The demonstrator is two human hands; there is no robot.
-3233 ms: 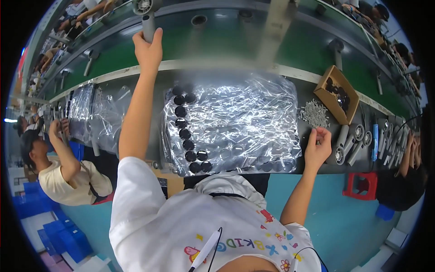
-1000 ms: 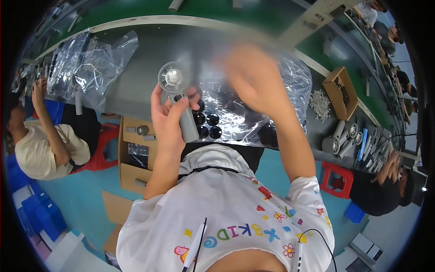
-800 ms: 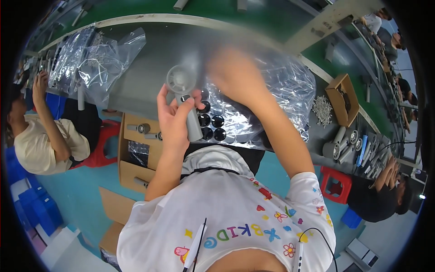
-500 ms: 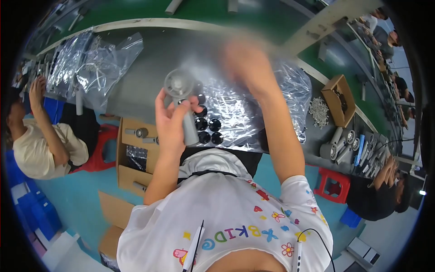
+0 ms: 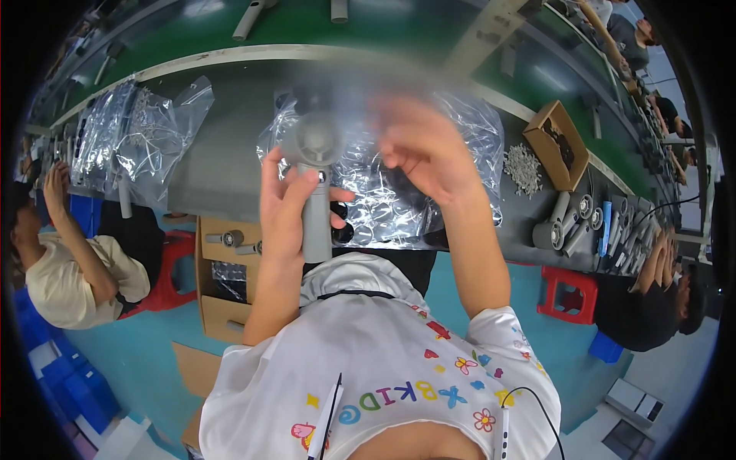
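Observation:
A grey handheld fan stands nearly upright in my left hand, its round head toward the far side. The fingers wrap around the handle just below the head. My right hand hovers to the right of the fan, above a clear plastic bag spread on the grey bench. Motion smears its fingers, so what they may hold does not show. Beside the fan handle, black round parts lie on the plastic, partly covered by my left fingers.
On the right are a heap of small pale parts, a cardboard box with dark pieces, and several grey fan parts. Another plastic bag lies at the left. A cardboard carton stands below the bench edge. Co-workers sit on both sides.
The fan in my left hand has turned more upright. My right hand has come down a little from the far side. Fewer of the black round parts show now.

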